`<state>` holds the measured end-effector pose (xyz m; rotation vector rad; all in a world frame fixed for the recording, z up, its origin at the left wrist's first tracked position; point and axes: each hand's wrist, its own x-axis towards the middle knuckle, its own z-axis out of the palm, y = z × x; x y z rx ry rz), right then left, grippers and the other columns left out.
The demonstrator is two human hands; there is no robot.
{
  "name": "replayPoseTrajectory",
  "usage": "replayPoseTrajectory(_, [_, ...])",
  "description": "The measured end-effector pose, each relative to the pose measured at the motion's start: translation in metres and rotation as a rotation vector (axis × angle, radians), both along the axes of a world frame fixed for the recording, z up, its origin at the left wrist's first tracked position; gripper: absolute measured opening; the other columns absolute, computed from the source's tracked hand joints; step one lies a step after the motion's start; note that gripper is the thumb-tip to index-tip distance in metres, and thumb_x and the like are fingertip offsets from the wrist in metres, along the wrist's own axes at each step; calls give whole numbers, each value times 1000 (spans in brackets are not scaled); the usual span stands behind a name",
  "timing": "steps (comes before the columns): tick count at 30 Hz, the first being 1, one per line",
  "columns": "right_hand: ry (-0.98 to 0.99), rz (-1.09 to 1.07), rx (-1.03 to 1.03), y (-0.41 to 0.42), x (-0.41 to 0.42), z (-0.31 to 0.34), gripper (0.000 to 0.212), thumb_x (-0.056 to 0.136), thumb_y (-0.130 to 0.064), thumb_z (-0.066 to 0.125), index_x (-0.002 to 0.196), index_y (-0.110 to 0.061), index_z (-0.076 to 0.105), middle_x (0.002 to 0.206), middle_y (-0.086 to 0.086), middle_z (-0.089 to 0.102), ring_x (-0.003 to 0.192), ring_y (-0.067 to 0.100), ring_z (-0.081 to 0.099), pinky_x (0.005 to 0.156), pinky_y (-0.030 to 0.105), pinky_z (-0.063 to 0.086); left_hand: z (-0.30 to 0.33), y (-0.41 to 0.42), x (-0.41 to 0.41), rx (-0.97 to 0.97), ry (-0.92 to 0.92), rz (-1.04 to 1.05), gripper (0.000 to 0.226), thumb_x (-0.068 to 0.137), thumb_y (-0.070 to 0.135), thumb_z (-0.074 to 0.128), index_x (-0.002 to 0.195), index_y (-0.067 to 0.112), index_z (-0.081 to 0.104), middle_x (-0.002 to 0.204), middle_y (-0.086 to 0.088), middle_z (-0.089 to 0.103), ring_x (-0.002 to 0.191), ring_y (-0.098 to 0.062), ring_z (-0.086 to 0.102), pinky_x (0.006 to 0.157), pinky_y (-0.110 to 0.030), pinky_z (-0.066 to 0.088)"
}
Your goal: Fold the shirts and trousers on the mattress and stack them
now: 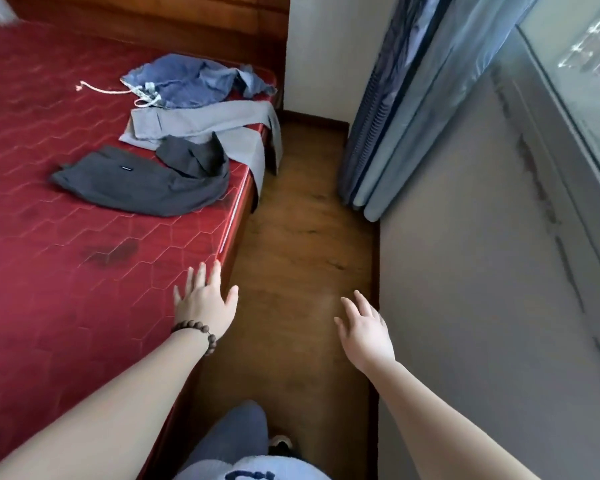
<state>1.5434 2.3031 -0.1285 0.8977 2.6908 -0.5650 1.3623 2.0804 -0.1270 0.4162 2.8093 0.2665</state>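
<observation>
Both hands are empty, fingers spread: the left hand [205, 301] low in the frame over the mattress [49, 258] edge, the right hand [366, 332] over the floor. Three unfolded garments lie in the upper middle: dark grey trousers [136, 183] nearest, light grey trousers [201, 124], blue shorts [187, 81] farthest. Best to step closer, take the nearest pair by its waistband and spread it flat first.

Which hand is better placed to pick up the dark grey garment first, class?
Probably the left hand: it hovers over the mattress edge, nearer the dark grey garment. The right hand is over the floor, farther off.
</observation>
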Motion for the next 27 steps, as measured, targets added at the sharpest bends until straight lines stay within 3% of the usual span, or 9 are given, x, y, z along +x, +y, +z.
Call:
replayPoseTrajectory(8, [52,129,-3,52,-130,-15,50,100,-42,37,147,-26,34,160,2,18,144,25,21,118,41,19,-11,40,-98,19,16,109,66,96,52,32,153,26,12,161,-4,13,148,-24,6,117,-50,12])
replayPoseTrajectory(20, [43,389,72,133,-488,-9,48,100,-45,36,146,-30,33,160,-1,19,146,25,20,119,41,18,-29,98,-377,99,-2,450,64,94,49,43,149,20,26,155,-10,28,145,-30,18,111,-55,24])
replayPoseTrajectory(27, [14,639,48,121,-642,-7,49,100,-48,31,147,-34,26,161,-2,14,147,27,18,118,43,15,-26,73,-463,75,-42,667,65,96,50,35,151,22,17,159,-8,17,147,-27,9,115,-53,17])
